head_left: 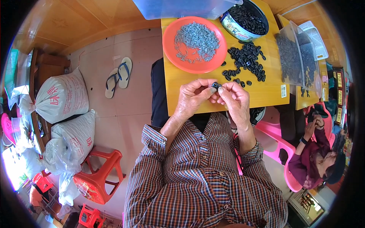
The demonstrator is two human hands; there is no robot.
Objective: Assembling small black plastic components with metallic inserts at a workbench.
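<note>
Above the front edge of the yellow table (182, 93), my left hand (192, 97) and my right hand (236, 100) meet. Their fingertips pinch one small black plastic piece (216, 85) between them. Fingers cover most of it, and whether a screw sits in it cannot be seen. Just beyond my hands lies an orange-red plate (173, 57) with many small silvery screws (199, 38) heaped in it. Right of the plate, loose black oval plastic pieces (249, 57) with holes are spread on the tabletop.
A round tin (237, 32) of black pieces stands at the back, beside a translucent blue bin (182, 9). Clear boxes of dark pieces (292, 57) are at the right, where another person (313, 152) sits. White sacks (62, 97), a red stool (97, 178) and flip-flops (118, 78) are left.
</note>
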